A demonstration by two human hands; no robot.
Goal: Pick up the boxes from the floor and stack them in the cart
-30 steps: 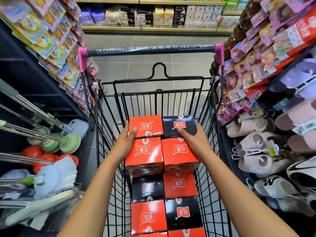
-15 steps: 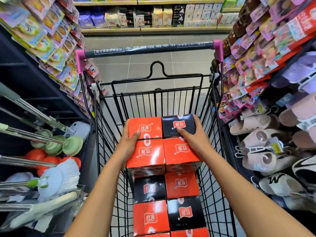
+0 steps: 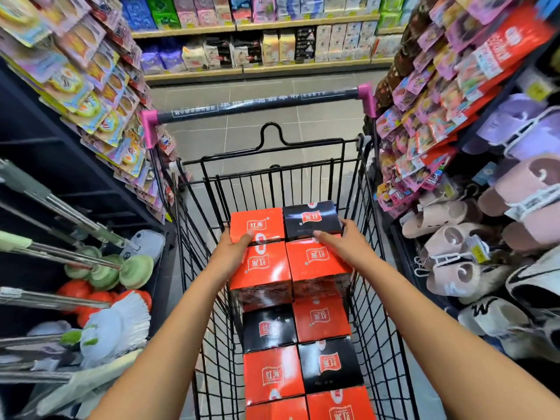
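Cart point(image 3: 242, 189), handle point(image 3: 260, 106) at the far end from me. Boxes fill it in two-wide rows.

- Left hand point(image 3: 235, 253): thumb over the near top edge of the far red box point(image 3: 257, 224), fingers wrapped round its left side. Grasping.
- Right hand point(image 3: 348, 244): thumb on the near top edge of the far black box point(image 3: 312, 218), fingers down its right side. Grasping.
- These two boxes sit side by side, touching, at the handle end of the upper layer. They are hard against the two red boxes point(image 3: 260, 265) nearer me.
- Lower layer shows toward the near end: black box point(image 3: 268, 328), red, red, black.

Change over the last second: very little at the hands. Both grips are the same and the pair is in the same spot against the red row. My view has swung up and left, so the handle now sits right of centre.

Reading: the pair looks seated and I am only squaring it. Letting go is the likely next step. I see no boxes on the floor from here, so I cannot tell how many remain. Slippers point(image 3: 448, 213) crowd the cart's right wall.
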